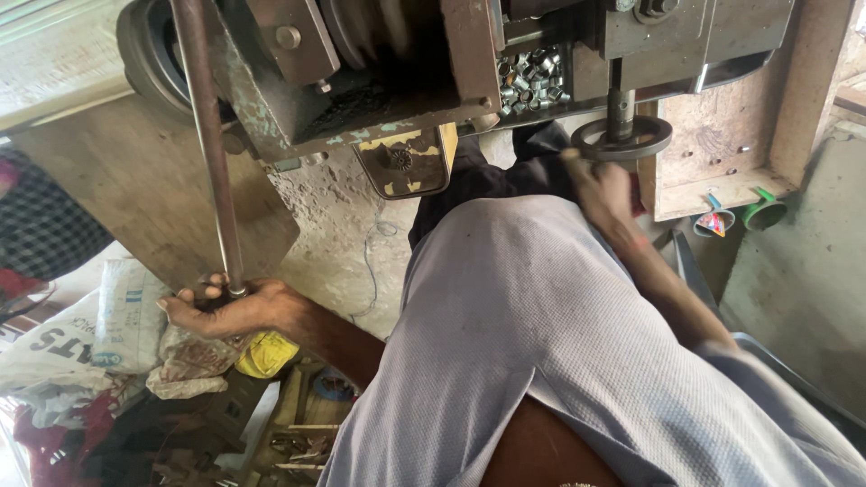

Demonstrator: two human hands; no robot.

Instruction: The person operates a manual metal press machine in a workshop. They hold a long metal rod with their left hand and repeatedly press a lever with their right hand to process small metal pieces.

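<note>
The left hand (236, 308), at the lower left of the frame, is closed around the bottom end of a long steel lever rod (209, 144) that rises to the press machine (379, 81) along the top. The right hand (603, 191), right of centre, reaches beneath the small round handwheel (622, 137); motion blur hides whether its fingers are closed. A tray of small metal sleeves (530, 79) sits above. Judged from this, a steady pull on the lever with fingers kept away from the spindle serves best.

Soft daylight (right side blurred)
</note>
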